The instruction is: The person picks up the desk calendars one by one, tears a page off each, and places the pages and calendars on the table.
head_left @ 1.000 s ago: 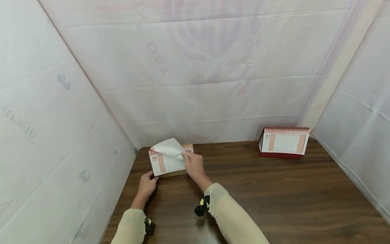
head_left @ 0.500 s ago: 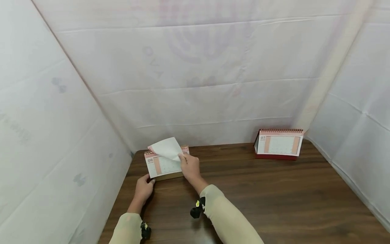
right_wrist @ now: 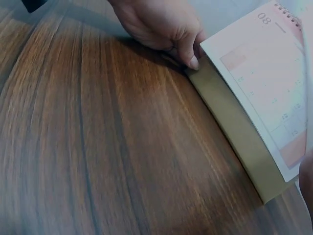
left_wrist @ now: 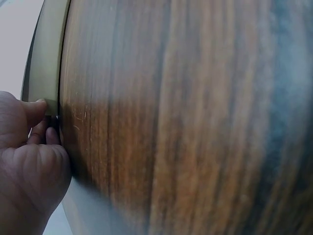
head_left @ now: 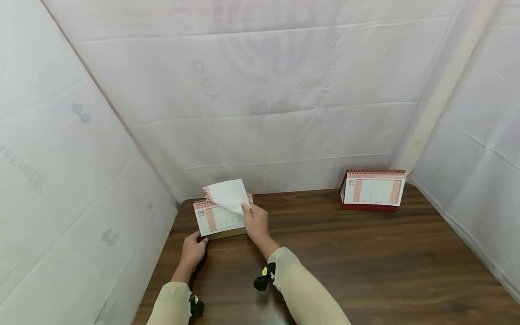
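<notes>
A spiral-bound desk calendar (head_left: 215, 221) with a gold-brown base stands at the table's far left, showing page 08. My left hand (head_left: 192, 250) holds the base's lower left corner; in the left wrist view its thumb presses the gold base (left_wrist: 48, 58) from the front. My right hand (head_left: 257, 223) pinches the lower right part of a calendar page (head_left: 227, 194), white side showing, between thumb and fingers. This page slants up over the binding, its pink left end raised above the rings. In the right wrist view, the right hand (right_wrist: 306, 178) shows only at the edge.
A second desk calendar (head_left: 373, 192), with a red base and page 07 showing, stands at the back right of the brown wooden table (head_left: 365, 262). White fabric walls (head_left: 264, 144) enclose the table at the back and both sides.
The page in my right hand has shifted right and its left end has risen farther above the rings. My left hand keeps its hold on the base. The head view has shifted slightly.
</notes>
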`<action>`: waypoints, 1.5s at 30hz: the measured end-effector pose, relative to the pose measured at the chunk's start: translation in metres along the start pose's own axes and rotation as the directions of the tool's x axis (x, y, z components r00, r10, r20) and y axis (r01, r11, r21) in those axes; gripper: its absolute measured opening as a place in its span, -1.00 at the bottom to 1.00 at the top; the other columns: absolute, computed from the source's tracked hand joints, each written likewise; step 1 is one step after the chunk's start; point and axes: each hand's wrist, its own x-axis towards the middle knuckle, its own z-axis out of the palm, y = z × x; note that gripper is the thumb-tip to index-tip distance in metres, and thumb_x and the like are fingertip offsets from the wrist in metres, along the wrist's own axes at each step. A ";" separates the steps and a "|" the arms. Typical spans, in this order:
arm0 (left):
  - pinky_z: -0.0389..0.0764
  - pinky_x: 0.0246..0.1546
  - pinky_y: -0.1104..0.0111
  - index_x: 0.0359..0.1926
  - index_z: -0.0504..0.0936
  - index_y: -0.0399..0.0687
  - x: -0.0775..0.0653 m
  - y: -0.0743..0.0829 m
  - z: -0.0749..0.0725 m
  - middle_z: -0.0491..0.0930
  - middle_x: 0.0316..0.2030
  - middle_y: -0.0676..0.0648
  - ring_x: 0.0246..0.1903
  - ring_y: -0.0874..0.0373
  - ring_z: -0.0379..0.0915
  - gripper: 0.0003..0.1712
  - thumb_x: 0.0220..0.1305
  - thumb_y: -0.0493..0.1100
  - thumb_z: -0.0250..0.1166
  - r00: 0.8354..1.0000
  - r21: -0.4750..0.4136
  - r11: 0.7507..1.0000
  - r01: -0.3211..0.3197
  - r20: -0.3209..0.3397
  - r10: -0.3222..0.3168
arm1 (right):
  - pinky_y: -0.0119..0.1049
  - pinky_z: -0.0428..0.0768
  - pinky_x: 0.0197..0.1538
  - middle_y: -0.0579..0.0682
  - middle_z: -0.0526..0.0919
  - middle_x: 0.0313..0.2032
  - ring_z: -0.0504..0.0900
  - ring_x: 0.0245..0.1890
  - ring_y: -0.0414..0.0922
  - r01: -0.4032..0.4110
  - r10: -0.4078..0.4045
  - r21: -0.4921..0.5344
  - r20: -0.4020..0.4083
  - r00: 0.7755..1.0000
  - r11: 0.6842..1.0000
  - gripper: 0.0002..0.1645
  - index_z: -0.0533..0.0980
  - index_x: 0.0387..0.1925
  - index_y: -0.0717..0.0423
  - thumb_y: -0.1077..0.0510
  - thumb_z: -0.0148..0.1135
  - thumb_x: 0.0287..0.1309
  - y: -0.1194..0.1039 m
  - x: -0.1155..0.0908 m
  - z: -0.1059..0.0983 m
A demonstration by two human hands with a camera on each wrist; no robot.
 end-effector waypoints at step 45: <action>0.25 0.58 -0.24 0.47 0.39 -0.49 0.001 -0.006 0.001 0.37 0.47 -0.52 0.55 -0.42 0.20 -0.43 0.56 -0.29 0.12 1.000 -0.026 1.000 -0.010 0.002 0.010 | -0.19 0.66 0.22 0.18 0.71 0.14 0.65 0.08 -0.08 -0.429 0.409 0.402 0.138 0.902 0.809 -0.35 0.64 0.20 0.28 -0.22 0.09 0.60 0.013 -0.006 -0.003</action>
